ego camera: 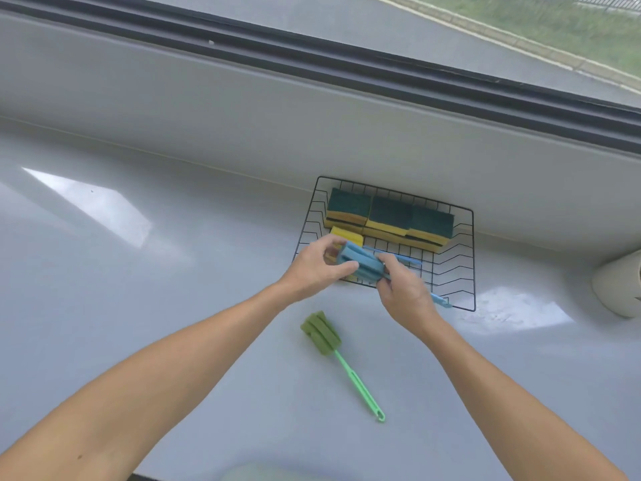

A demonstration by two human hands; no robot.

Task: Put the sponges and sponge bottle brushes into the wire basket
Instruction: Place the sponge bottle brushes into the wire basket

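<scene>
A black wire basket stands on the white counter against the back wall. Several yellow sponges with dark green scouring tops are stacked along its far side. Over the basket's near left corner I hold a blue sponge bottle brush with both hands. My left hand grips its foam head, and my right hand grips the blue handle, whose end sticks out past my wrist. A second blue handle shows inside the basket. A green sponge bottle brush lies on the counter in front of the basket.
A pale rounded container stands at the right edge of the counter. A window sill and dark window frame run along the back. A pale object shows at the bottom edge.
</scene>
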